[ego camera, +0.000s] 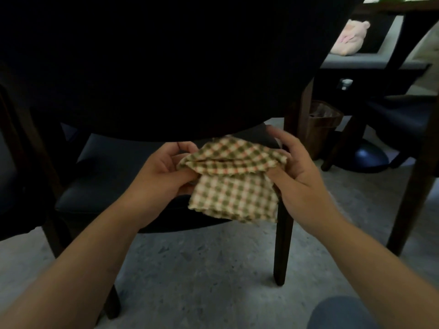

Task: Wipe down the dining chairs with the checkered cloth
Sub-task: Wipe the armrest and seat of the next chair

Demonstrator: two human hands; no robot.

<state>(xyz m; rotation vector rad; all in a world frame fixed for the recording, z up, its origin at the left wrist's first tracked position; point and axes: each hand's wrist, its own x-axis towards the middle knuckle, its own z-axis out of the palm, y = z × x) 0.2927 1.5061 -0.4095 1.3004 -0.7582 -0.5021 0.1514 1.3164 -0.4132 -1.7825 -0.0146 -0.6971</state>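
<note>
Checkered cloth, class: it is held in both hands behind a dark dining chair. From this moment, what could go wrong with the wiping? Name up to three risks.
1. The checkered cloth is bunched between the left hand and right hand, so only a small patch might touch the chair.
2. The dining chair is very dark and dimly lit, so missed spots may be hard to see.
3. The cloth's lower flap hangs free and could snag on the chair leg.

**Cloth held between both hands behind a dark chair**

We held the checkered cloth (234,179) between our hands, the left hand (164,167) pinching its left edge and the right hand (297,172) gripping its right side. It hung folded, just behind the dark dining chair (166,67). Beyond, a pink plush toy (351,39) lay on a grey seat, and a brown bin (320,124) stood on the floor.
</note>
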